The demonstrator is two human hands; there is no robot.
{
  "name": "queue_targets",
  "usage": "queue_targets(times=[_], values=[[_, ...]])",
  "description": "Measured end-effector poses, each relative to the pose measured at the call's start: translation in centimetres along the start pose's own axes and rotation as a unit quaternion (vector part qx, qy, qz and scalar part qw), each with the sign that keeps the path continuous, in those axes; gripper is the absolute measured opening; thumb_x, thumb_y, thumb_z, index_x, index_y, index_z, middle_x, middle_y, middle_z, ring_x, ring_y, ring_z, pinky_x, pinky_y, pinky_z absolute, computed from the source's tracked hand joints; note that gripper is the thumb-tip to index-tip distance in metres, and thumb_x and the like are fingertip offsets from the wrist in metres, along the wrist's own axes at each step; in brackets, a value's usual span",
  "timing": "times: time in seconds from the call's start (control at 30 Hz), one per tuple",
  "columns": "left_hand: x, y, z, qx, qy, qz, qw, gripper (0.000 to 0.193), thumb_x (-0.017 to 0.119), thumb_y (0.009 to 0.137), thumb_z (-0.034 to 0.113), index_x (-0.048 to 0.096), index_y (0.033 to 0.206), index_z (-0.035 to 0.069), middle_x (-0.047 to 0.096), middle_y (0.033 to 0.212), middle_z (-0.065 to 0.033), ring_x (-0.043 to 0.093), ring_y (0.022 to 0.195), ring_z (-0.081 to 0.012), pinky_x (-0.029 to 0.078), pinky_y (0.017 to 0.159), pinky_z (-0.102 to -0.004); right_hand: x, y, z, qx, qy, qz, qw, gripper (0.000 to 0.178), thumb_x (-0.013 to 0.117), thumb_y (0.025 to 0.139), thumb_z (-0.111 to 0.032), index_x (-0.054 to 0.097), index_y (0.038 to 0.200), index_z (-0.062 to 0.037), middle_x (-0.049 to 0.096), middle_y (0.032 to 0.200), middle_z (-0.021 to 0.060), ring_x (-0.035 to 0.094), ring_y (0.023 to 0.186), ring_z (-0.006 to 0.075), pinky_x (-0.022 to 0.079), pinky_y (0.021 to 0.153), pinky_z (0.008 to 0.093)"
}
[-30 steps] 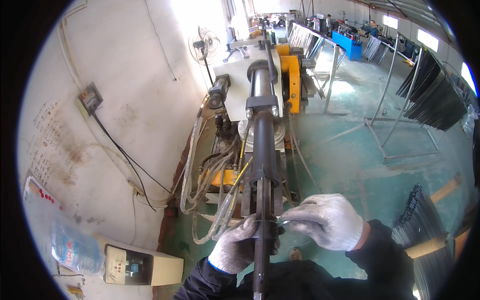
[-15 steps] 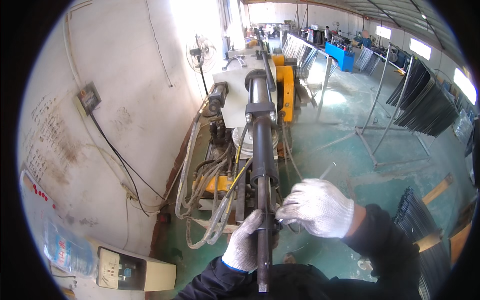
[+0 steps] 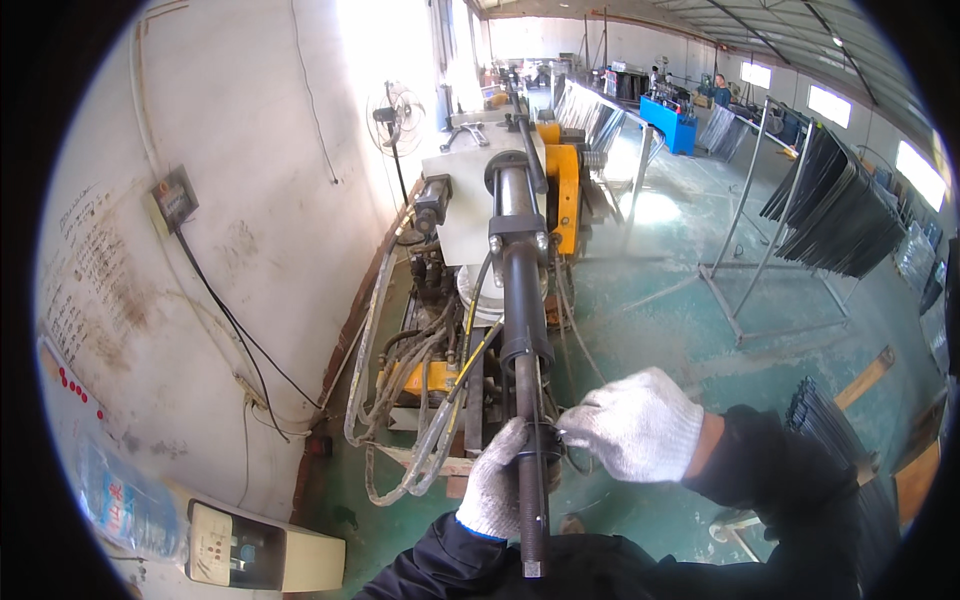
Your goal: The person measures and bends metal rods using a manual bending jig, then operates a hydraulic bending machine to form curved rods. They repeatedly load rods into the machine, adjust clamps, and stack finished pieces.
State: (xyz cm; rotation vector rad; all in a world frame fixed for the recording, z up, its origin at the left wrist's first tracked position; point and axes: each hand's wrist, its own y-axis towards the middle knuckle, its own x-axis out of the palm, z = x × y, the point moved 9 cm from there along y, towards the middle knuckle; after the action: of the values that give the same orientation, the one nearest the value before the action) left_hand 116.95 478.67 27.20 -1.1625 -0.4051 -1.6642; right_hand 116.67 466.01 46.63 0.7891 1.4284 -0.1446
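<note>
In the head view, my left hand point(image 3: 493, 487) is grasping the dark collar point(image 3: 540, 441) on the threaded rod point(image 3: 533, 510), low and just right of the frame's middle, with the thumb lying along its left side. My right hand point(image 3: 640, 428) is bending its fingers into a pinch, the tips meeting the collar's right side; I am not managing to tell whether they are gripping anything small. The rod is running down toward the lower edge from the black cylinder point(image 3: 524, 300) in the centre, with the pale machine housing point(image 3: 452, 175) standing above and the hoses point(image 3: 440, 415) hanging to its left. I am judging that the step in hand is fitting or adjusting something at the collar, the left steadying while the right is doing the fine work. The next move is calling for a firm left hold and small, careful fingertip motion, without nudging the collar along the rod. Against half a second ago, the machine is sitting slightly farther left and lower in the frame, probably from my head turning; the pale streak above my right hand is no longer showing, while both hands are keeping to the collar.
</note>
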Motion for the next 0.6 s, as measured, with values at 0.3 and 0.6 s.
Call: queue_targets(times=[0.3, 0.6], values=[[1.2, -0.7, 0.3, -0.007, -0.016, 0.013, 1.000, 0.040, 0.078, 0.112, 0.046, 0.072, 0.127, 0.009, 0.076, 0.102, -0.0087, 0.072, 0.084, -0.0238, 0.060, 0.073, -0.0379, 0.5, 1.0, -0.3, -0.051, 0.000, -0.053, 0.997, 0.010, 0.075, 0.093, -0.015, 0.076, 0.103, -0.0124, 0.075, 0.088, 0.0074, 0.080, 0.087, 0.0309, 0.064, 0.076, 0.0451], [0.2, 0.1, -0.2, 0.000, -0.018, 0.019, 1.000, 0.037, 0.078, 0.112, 0.046, 0.072, 0.127, 0.013, 0.078, 0.103, -0.0072, 0.074, 0.082, -0.0234, 0.062, 0.073, -0.0376, 1.5, 2.0, 2.2, -0.144, 0.039, -0.063, 0.987, 0.037, 0.078, 0.085, -0.007, 0.085, 0.121, -0.0132, 0.080, 0.116, 0.0083, 0.076, 0.108, 0.0311, 0.063, 0.094, 0.0430]])
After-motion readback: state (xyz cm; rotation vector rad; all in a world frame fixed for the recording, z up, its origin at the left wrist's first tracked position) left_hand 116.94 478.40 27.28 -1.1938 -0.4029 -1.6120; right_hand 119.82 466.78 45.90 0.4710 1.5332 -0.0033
